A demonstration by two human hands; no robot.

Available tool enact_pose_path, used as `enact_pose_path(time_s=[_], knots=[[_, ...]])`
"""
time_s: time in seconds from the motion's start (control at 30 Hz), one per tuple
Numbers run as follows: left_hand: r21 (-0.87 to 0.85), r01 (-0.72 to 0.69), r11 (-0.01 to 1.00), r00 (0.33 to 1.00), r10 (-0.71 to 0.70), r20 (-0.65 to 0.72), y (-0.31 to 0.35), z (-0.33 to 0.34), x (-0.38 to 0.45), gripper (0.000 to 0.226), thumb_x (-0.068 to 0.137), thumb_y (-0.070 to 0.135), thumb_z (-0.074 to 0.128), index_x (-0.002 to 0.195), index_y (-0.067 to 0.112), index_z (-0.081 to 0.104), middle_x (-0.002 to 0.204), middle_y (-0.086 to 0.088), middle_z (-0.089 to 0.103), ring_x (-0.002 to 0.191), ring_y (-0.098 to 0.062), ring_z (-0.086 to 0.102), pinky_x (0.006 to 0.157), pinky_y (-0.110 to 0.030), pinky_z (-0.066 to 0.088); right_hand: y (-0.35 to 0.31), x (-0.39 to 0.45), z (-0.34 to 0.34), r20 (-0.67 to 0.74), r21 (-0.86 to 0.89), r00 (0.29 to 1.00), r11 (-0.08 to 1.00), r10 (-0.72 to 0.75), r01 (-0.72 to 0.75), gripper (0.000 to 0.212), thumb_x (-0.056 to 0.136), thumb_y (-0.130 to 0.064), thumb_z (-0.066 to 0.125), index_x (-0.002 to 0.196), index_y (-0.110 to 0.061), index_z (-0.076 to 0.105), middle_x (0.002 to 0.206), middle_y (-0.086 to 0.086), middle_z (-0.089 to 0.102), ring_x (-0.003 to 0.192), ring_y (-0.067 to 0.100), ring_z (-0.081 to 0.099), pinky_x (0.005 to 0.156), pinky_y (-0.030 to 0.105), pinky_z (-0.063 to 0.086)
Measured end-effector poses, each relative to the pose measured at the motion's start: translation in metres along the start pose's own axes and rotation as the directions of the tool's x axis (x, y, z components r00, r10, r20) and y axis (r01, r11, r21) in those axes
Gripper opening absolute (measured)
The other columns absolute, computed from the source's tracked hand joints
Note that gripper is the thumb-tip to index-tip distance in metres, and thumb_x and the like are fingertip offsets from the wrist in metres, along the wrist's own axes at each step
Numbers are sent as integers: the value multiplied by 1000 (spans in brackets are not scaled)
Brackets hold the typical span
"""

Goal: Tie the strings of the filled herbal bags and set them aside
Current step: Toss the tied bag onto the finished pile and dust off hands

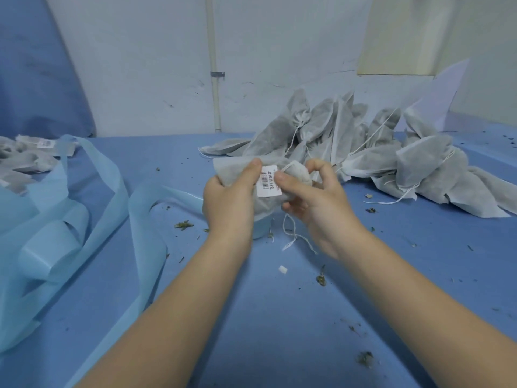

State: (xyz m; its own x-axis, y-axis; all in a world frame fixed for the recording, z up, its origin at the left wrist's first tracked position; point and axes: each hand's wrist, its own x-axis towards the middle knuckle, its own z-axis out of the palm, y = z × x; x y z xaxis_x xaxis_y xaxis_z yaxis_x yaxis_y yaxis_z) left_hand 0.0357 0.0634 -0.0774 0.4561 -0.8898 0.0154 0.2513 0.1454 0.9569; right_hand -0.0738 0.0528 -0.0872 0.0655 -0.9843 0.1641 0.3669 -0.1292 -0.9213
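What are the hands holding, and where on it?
Both hold one filled herbal bag: left hand grips its upper left side, right hand pinches the labelled neck.

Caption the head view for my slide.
Both hands grip a labelled bag, strings dangling, before the bag pile.

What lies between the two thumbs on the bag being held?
In the head view, a white barcode label on the bag lies between the left hand and right hand.

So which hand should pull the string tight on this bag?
Probably the right hand: its fingers sit at the bag's gathered neck where the string hangs. The left hand grips the bag body, steadying it.
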Motion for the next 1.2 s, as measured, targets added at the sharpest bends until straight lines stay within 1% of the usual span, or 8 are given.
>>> enact_pose_path(time_s=[0.17,0.23,0.3,0.37,0.67,0.8,1.0,1.2], knots=[[-132,80,988,997,-78,22,6,1,0,35,83,40,65,97,9,55,93,-11,69,72,-23,71,78,-37,58,-14,28,43,-261,197,962,970,-85,139,31,85,-6,69,87,-17,40,93,13,57,61,16,56,54,18,52],[-92,55,994,998,-56,0,9,4,-3,41,86,43,56,101,5,55,98,-16,67,79,-26,68,85,-44,54,-19,37,77,68,175,994,982,-86,73,13,91,-18,65,96,-19,53,105,13,62,82,20,65,70,21,57],[-43,32,999,999,-32,-17,12,4,1,49,93,43,39,121,6,54,117,-19,62,100,-29,61,96,-50,46,-19,40,99,399,-125,917,991,14,39,23,95,-34,57,115,-24,63,115,0,66,105,15,65,90,26,54],[4,63,998,998,-62,-16,13,1,9,47,96,41,33,120,7,57,110,-14,66,101,-29,62,94,-47,49,-16,44,105,435,-289,898,955,73,62,41,96,-44,52,133,-27,55,127,-11,61,113,9,60,97,25,50],[302,23,953,981,-80,178,-10,23,-6,23,91,24,43,85,11,61,95,-14,70,92,-30,66,87,-45,52,-17,35,44,188,-189,982,982,26,11,14,94,-14,57,88,-10,70,81,3,68,66,5,63,67,13,51],[378,7,926,966,-104,238,-29,45,-17,22,92,21,43,91,10,62,93,-11,70,88,-29,66,80,-36,53,-13,34,8,65,-306,997,952,31,-10,15,91,-10,60,82,-11,72,73,2,67,62,9,58,60,14,50],[369,45,928,942,-162,293,-47,63,-23,17,86,7,44,82,16,57,81,-7,72,66,-23,71,77,-42,58,1,57,-50,-240,-699,962,710,-128,-79,13,89,-19,60,94,-13,71,85,1,71,85,18,65,89,36,51],[300,20,954,959,-104,265,-45,59,-23,19,85,1,42,78,15,54,80,-8,70,57,-19,64,70,-33,56,15,85,-58,-352,-783,935,561,-42,-269,36,87,-34,62,71,-2,62,72,11,65,77,29,63,63,34,47]])
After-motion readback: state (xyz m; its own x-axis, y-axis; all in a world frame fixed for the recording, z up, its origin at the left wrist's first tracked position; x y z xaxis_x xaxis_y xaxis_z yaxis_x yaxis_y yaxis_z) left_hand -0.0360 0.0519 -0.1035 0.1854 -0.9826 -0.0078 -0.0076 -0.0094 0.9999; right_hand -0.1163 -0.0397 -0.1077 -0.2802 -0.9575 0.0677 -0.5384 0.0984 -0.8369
